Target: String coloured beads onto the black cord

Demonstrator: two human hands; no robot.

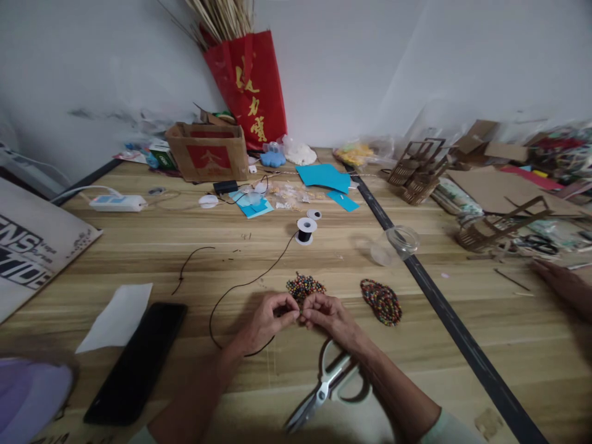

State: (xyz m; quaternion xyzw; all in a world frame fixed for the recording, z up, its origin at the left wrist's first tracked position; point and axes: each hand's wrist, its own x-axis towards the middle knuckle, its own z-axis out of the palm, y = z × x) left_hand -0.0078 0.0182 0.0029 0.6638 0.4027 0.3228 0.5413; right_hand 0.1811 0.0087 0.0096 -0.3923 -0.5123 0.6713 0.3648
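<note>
Pale walls stand behind a wood-grained table crossed by a dark strip. Near its front, the left hand and right hand meet at the fingertips, each with thumb and forefinger pinched; what they grip is too small to tell. Just beyond them, partly hidden by the fingers, lies a heap of colorful beads. A second bundle of beads lies to the right. Scissors rest beside the right forearm, blades toward the front. Black cord runs from an upright spool and loops past the left wrist. Left of that are a phone and white paper. Farther back sit blue sheets, a paper bag and a red bag; woven baskets and another person's hand are at the right.
</note>
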